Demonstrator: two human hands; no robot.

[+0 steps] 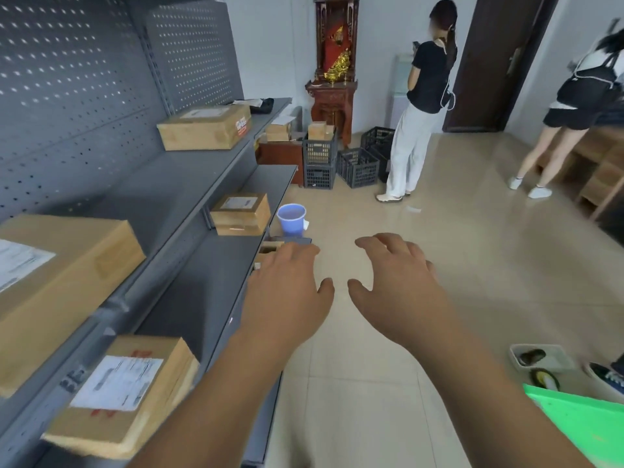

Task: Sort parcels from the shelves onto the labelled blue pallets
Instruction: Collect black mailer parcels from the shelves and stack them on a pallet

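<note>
Both hands are held forward above the floor tiles and carry nothing. The left hand and the right hand are palm down with loose, spread fingers, near each other but not touching. All the parcels lie on the left side, on the grey shelves, so the left hand is the nearer one. The small parcel stands at about 11 o'clock from the left hand, at the front edge of its shelf. The labelled parcel lies at about 8 o'clock, just beside the left forearm, and its longer side seems to run along the shelf. The large parcel is at 9 o'clock on a higher shelf and is cut off by the picture edge. In my judgement, either reach needs a turn to the left. One more carton is half hidden behind the left fingertips. The near labels are too blurred to read. No blue pallet is in view, and I cannot tell what the green sheet at 4 o'clock is.
</note>
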